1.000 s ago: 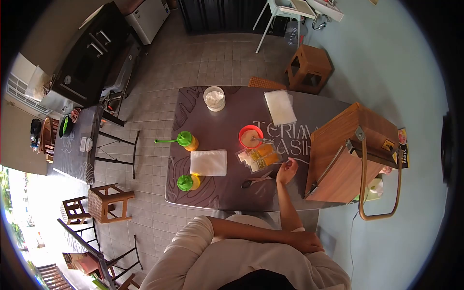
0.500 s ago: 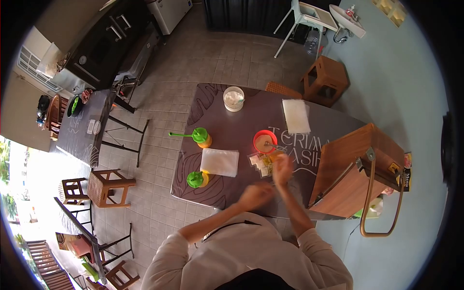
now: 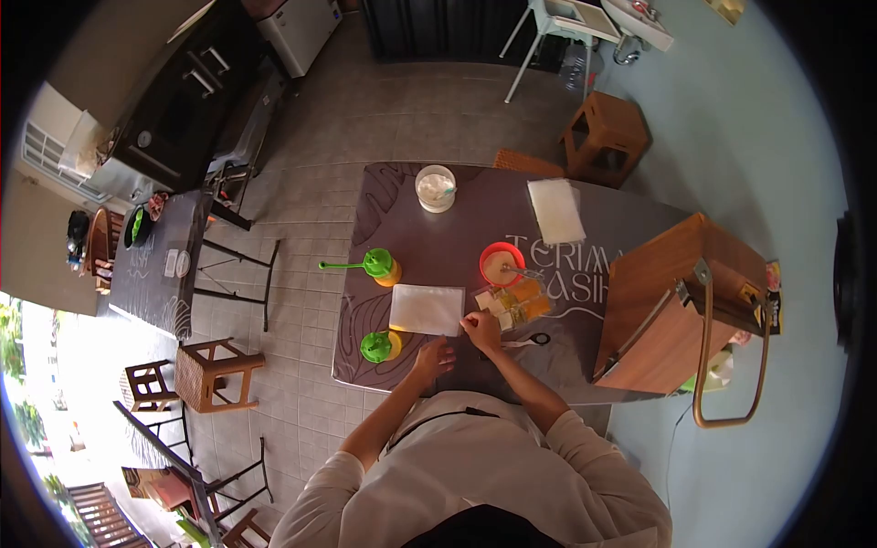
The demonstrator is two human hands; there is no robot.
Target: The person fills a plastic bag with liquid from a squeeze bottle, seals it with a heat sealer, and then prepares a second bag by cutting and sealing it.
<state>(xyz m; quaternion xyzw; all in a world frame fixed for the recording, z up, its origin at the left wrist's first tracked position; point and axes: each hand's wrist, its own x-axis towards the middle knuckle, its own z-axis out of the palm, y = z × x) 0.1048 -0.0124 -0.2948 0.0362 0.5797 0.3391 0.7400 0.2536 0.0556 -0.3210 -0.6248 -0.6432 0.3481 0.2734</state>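
1. Right hand (image 3: pixel 482 330): fingers bunched at plastic stack (image 3: pixel 427 310), centre of frame; whether they grip it, cannot tell.
2. Left hand (image 3: pixel 434 359): half-open, nothing visible held, below stack.
3. Advisable: light fingertip pressure, edges kept aligned.

There are two green-topped bottles (image 3: pixel 377 264), two pale stacks (image 3: pixel 427 310) and one red bowl (image 3: pixel 486 259).

Cannot discern contact between right hand (image 3: pixel 481 331) and sheets (image 3: pixel 427 310), nor see the sink (image 3: pixel 639 22) past the top edge.
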